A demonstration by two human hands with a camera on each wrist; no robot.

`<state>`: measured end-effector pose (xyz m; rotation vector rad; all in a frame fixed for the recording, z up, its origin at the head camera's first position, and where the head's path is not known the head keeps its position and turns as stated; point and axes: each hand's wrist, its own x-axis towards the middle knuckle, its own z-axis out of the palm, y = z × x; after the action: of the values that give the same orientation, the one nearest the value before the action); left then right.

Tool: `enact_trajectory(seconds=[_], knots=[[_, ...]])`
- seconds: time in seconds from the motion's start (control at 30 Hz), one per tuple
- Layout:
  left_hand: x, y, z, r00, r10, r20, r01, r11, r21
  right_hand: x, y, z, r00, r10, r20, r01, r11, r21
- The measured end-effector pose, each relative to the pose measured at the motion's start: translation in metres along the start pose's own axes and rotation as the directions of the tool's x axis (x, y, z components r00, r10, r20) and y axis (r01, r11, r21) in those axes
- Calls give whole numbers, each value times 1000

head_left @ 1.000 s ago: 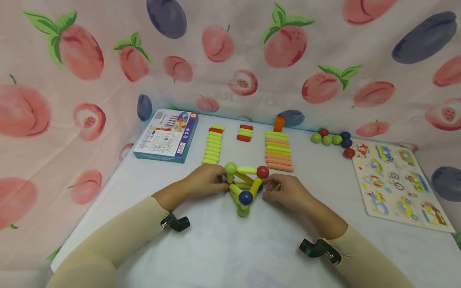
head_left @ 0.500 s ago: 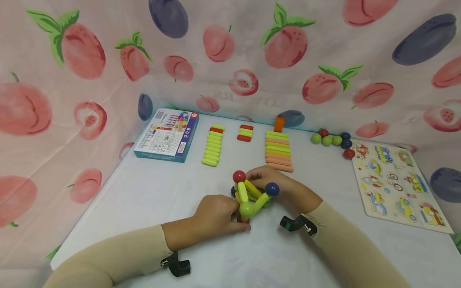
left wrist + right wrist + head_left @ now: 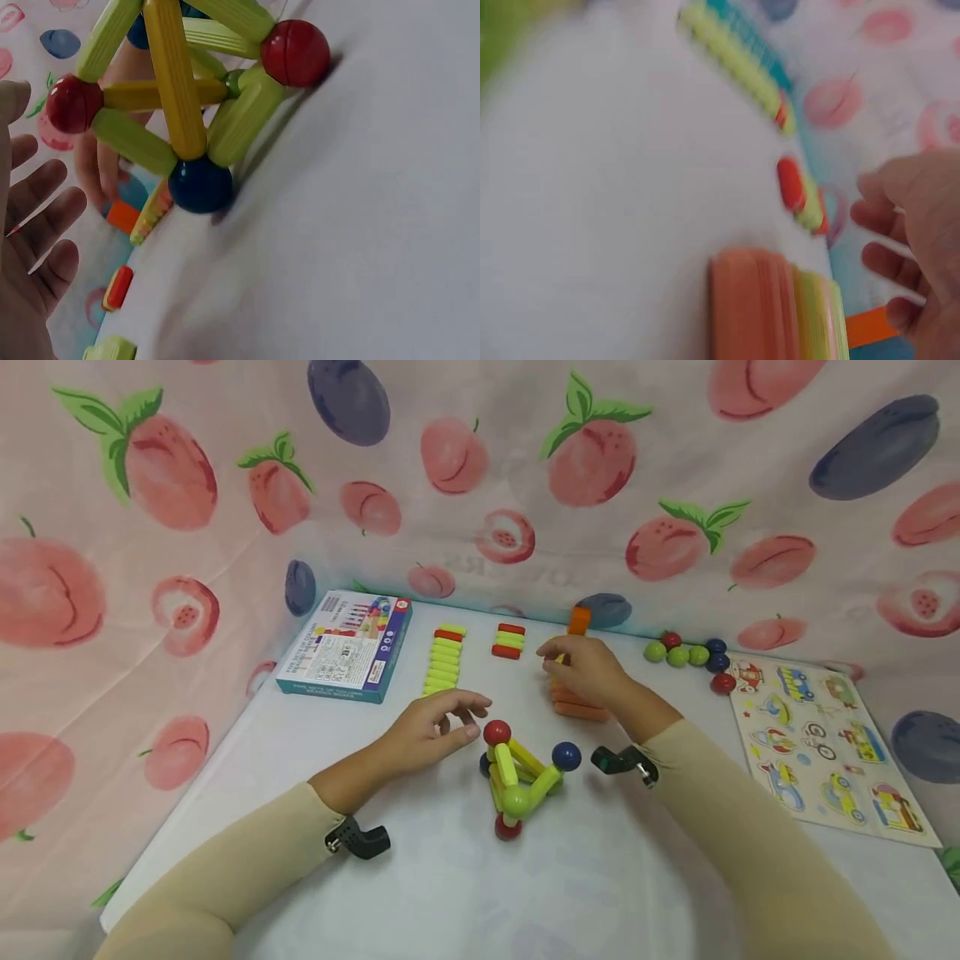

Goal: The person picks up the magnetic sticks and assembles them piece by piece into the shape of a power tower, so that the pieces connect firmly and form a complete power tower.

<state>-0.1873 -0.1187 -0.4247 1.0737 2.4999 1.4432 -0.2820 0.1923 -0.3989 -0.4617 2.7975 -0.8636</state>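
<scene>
A frame of rods and balls (image 3: 506,766) stands on the white table, with green and yellow rods joined by red, blue and green balls. Just left of it, my left hand (image 3: 426,732) hovers with loosely bent fingers, holding nothing. In the left wrist view a yellow rod (image 3: 176,82) runs down to a blue ball (image 3: 200,185), beside the left hand's fingers. My right hand (image 3: 587,670) is above the row of long sticks (image 3: 579,712), hiding many of them. Its fingers (image 3: 889,217) are apart and hold nothing in the right wrist view, which is blurred.
Short green sticks (image 3: 443,667) form a column at the left, with a small red and green group (image 3: 507,652) beside it. A boxed set (image 3: 341,647) lies back left. An orange block (image 3: 579,620), loose balls (image 3: 677,656) and a picture board (image 3: 832,743) are toward the right.
The frame was turned between the first two frames. Since then both hands have let go of it; the right hand has moved away to the long sticks, the left slightly back and upward.
</scene>
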Motion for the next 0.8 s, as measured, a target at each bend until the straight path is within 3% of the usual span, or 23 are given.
enact_trajectory(seconds=[0.07, 0.13, 0.2, 0.27, 0.37, 0.5, 0.67, 0.8], knots=[[5, 2, 3, 1000, 21, 5, -21, 1000, 10, 21, -3, 4, 996, -74, 47, 81, 981, -178], [8, 6, 6, 999, 44, 4, -44, 999, 31, 38, -4, 9, 988, -110, 105, 138, 942, -306], [10, 9, 9, 998, 58, -1, -57, 998, 39, 50, -5, 13, 981, -125, 146, 173, 906, -387], [10, 10, 10, 998, 58, -11, -58, 998, 39, 59, -4, 18, 978, -140, 155, 194, 887, -419], [12, 10, 12, 998, 52, -17, -52, 998, 29, 64, 2, 21, 980, -158, 124, 196, 889, -414], [14, 9, 15, 998, 55, -19, -55, 998, 34, 64, 5, 24, 989, -111, 97, 137, 931, -338], [13, 9, 16, 998, 60, -33, -59, 998, 37, 58, -5, 25, 984, -15, 178, 61, 965, -254], [14, 12, 15, 997, 72, -30, -71, 997, 21, 34, -18, 11, 967, 3, 256, 19, 996, -85]])
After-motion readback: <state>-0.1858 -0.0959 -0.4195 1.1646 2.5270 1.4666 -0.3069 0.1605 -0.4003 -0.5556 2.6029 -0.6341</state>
